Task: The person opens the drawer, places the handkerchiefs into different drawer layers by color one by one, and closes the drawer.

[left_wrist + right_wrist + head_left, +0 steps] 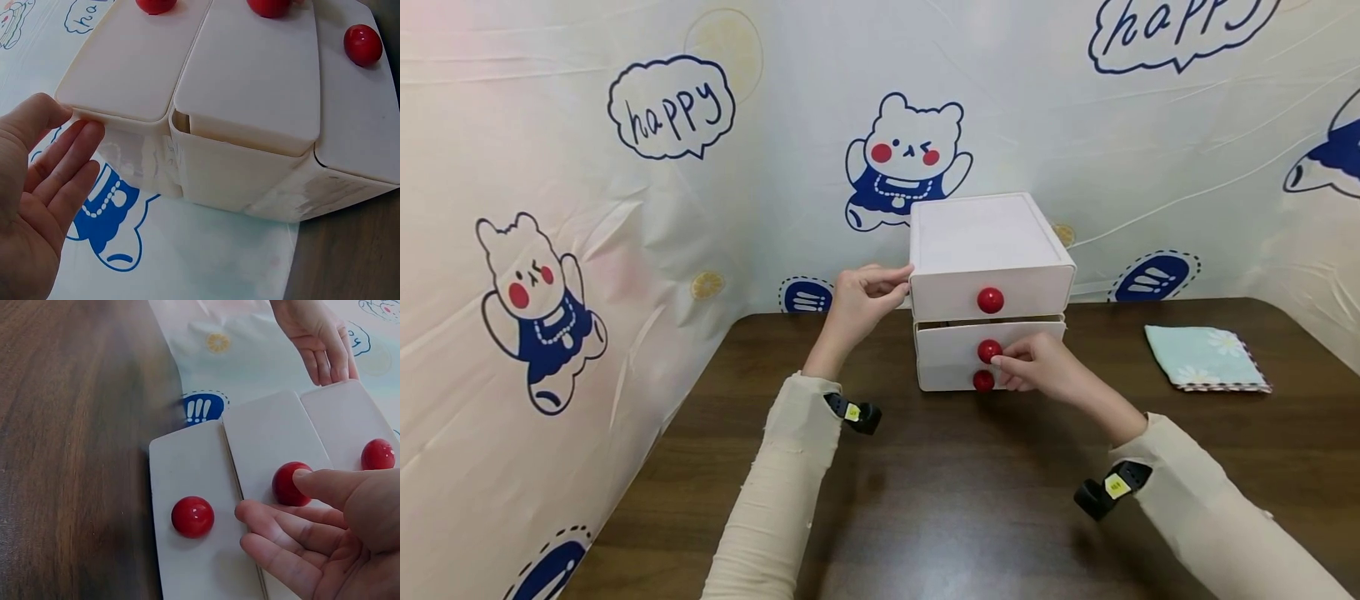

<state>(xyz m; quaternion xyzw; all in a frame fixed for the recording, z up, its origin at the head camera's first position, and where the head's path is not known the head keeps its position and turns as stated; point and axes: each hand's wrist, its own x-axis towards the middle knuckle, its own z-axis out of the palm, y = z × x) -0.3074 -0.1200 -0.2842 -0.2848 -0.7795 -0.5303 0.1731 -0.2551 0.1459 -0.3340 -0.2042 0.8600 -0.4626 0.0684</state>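
A small white drawer cabinet (992, 233) has three drawers stacked one above another, each with a round red knob. The middle drawer (250, 75) stands slightly out, with a narrow gap along its top edge in the head view. My right hand (1037, 367) holds the middle knob (291, 484), thumb on its face and the other fingers beside it. My left hand (867, 300) touches the cabinet's upper left front corner, its thumb and fingers extended. The top knob (990, 300) and the bottom knob (192, 517) are untouched.
A folded light-blue cloth (1208, 358) with a checked edge lies on the dark wooden table (910, 517), right of the cabinet. Behind the table hangs a pale curtain (805, 167) printed with bears. Each wrist wears a small black camera on a strap.
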